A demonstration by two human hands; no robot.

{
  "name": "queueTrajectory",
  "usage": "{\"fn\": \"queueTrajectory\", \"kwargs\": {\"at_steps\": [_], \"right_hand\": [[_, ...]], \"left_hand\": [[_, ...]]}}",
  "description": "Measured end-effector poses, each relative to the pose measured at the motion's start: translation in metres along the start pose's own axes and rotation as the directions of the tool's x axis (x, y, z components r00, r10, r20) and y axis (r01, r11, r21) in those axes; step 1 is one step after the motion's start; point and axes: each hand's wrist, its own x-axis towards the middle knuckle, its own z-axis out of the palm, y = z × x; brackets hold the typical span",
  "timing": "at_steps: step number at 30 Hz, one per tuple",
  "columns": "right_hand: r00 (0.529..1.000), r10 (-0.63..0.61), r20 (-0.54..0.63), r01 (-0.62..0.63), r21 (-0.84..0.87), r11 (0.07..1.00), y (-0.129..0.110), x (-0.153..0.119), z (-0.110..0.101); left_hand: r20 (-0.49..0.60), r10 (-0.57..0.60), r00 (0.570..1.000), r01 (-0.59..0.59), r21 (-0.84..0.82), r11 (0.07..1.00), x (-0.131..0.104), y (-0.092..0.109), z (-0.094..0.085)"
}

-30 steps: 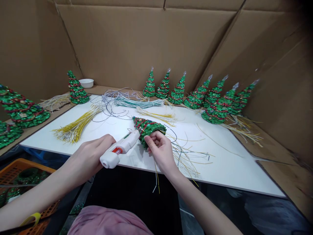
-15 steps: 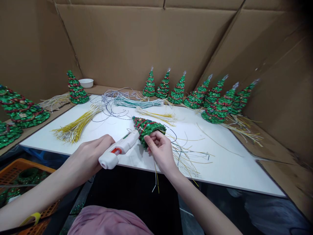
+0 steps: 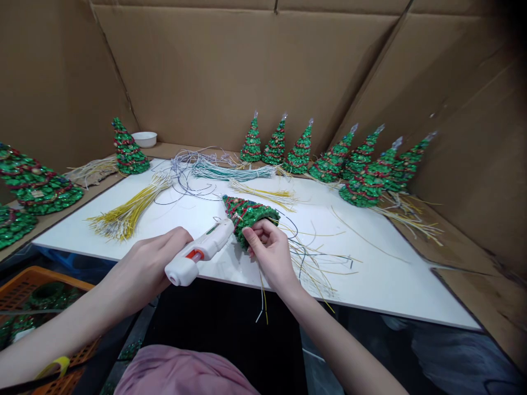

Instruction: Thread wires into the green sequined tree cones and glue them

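My left hand (image 3: 158,258) is wrapped round the handle of a white glue gun (image 3: 209,241), whose nozzle points at a small green tree (image 3: 246,211) with red garland. The tree lies on its side, tip to the left. My right hand (image 3: 269,247) grips its open base, with fingertips partly hidden inside. Thin yellow and white wires (image 3: 263,302) hang below my right hand over the white board's front edge, and more wires (image 3: 317,274) spread out to the right of it.
Decorated trees (image 3: 300,149) stand along the back and right of the white board (image 3: 370,274); others (image 3: 45,189) are at the left. A yellow wire bundle (image 3: 132,211), a green-white bundle (image 3: 230,172) and a white bowl (image 3: 145,139) lie behind. An orange basket (image 3: 24,280) sits lower left.
The glue gun has shifted very slightly left and down. My right hand and the tree look the same as before.
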Motion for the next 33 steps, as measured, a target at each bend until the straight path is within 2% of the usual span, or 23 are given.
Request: {"fn": "queueTrajectory", "kwargs": {"at_steps": [11, 18, 24, 33], "right_hand": [[1.0, -0.007, 0.002, 0.007, 0.018, 1.0, 0.0014, 0.0001, 0.0007], [1.0, -0.019, -0.008, 0.019, 0.002, 1.0, 0.003, 0.0004, -0.0001], [1.0, -0.024, -0.003, 0.024, 0.01, 1.0, 0.0036, 0.0008, 0.0002], [1.0, -0.022, -0.008, 0.022, 0.003, 1.0, 0.0038, 0.0007, -0.0002]], "left_hand": [[0.031, 0.003, 1.0, -0.003, -0.011, 1.0, 0.0044, -0.0002, -0.0002], [0.01, 0.028, 1.0, -0.028, 0.005, 1.0, 0.002, -0.0003, -0.001], [0.007, -0.006, 1.0, 0.006, 0.008, 1.0, 0.0008, 0.0002, -0.0009], [-0.007, 0.003, 1.0, -0.003, 0.015, 1.0, 0.0014, 0.0002, -0.0007]]}}
